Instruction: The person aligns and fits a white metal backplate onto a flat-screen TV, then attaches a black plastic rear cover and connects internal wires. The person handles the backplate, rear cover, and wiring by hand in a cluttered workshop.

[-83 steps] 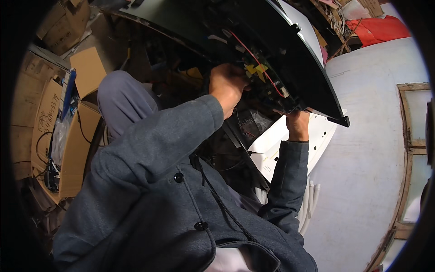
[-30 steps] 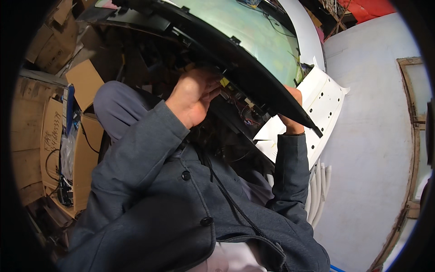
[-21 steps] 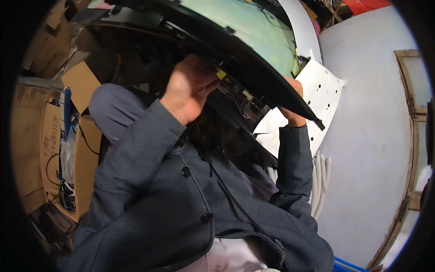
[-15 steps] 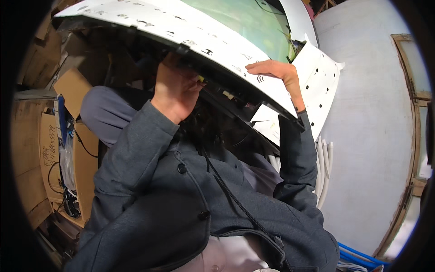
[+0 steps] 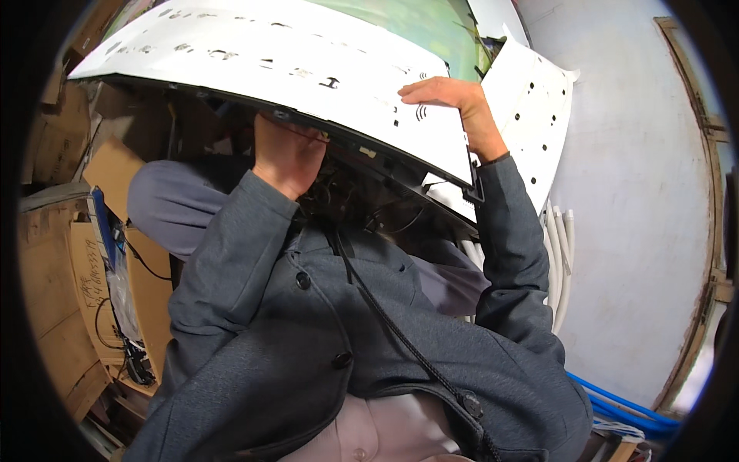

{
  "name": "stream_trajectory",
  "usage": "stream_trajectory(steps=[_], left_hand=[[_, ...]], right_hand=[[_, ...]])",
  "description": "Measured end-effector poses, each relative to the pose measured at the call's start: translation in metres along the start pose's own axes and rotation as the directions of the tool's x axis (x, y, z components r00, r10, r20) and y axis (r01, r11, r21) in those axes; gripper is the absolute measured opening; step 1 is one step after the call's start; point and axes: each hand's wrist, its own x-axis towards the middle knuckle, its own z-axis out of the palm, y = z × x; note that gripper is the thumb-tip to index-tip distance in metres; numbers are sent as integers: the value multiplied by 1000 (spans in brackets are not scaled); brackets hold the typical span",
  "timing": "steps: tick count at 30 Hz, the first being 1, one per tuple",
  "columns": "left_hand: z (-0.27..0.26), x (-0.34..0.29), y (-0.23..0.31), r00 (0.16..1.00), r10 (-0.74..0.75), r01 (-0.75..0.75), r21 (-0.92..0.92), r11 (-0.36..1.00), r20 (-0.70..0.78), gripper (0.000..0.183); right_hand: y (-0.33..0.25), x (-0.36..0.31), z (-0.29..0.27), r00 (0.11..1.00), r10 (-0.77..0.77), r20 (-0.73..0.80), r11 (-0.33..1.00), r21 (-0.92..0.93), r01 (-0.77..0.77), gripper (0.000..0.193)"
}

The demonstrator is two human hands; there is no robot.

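A wide white panel (image 5: 254, 77) with dark marks and a black lower rim slants across the top, in front of my body. My right hand (image 5: 454, 108) grips its right end, the fingers lying across the white face and the thumb hidden. Under the black rim, my left hand (image 5: 289, 158) reaches up into the dark underside. Its fingers are out of sight behind the rim, so what they touch is hidden. Near it a small pale connector (image 5: 368, 152) and some thin wires show beneath the panel.
Behind the panel is a greenish glassy surface (image 5: 369, 11); a white sheet with black dots (image 5: 535, 115) stands at the right. Cardboard boxes (image 5: 115, 185) with cables are on the left. White pipes (image 5: 560, 254) and blue tubing (image 5: 623, 408) lie right, by a pale wall (image 5: 616, 215).
The panel appears further left and higher in view, and both hands have shifted left with it. The view itself has moved slightly. My right hand keeps its hold.
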Motion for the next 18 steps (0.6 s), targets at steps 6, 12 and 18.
stream_trajectory(steps=[6, 12, 18], left_hand=[[15, 8, 1, 1000, 15, -15, 4, 1000, 8, 29], [22, 16, -3, 1000, 8, -7, 59, 998, -25, 32], [13, 27, -8, 999, 20, -22, 63, 998, 38, 35]], right_hand=[[18, 5, -5, 998, 57, 36, 998, 24, -57, 30], [25, 6, -8, 994, 108, 29, 986, 121, -111, 22], [32, 8, -12, 991, 125, 46, 981, 142, -130, 19]])
